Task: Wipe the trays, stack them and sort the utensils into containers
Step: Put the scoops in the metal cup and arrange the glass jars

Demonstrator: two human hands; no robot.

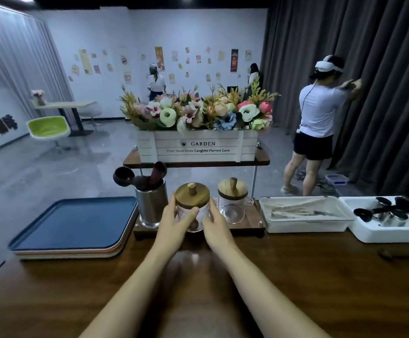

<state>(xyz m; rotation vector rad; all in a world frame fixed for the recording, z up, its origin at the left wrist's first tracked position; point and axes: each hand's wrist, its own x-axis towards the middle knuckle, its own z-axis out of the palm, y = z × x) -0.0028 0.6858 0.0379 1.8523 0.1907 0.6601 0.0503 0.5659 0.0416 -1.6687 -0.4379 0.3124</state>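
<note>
A stack of trays (76, 225), blue one on top, lies at the left of the wooden table. A steel cup (151, 203) with dark wooden spoons stands on the low rack (247, 226). Beside it is a glass jar with a wooden lid (192, 195). My left hand (175, 222) and my right hand (216, 224) hold this jar from both sides, fingers curled round the glass. A second lidded glass jar (232, 203) stands just right of it. A white bin of pale wooden utensils (303, 213) and a white bin of dark scoops and steel cups (393, 220) sit at the right.
A white GARDEN flower box (196, 147) sits on the rack's upper shelf above the jars. A person (318, 123) stands by the dark curtain behind the table at the right. A green chair (48, 129) and a small table stand far left.
</note>
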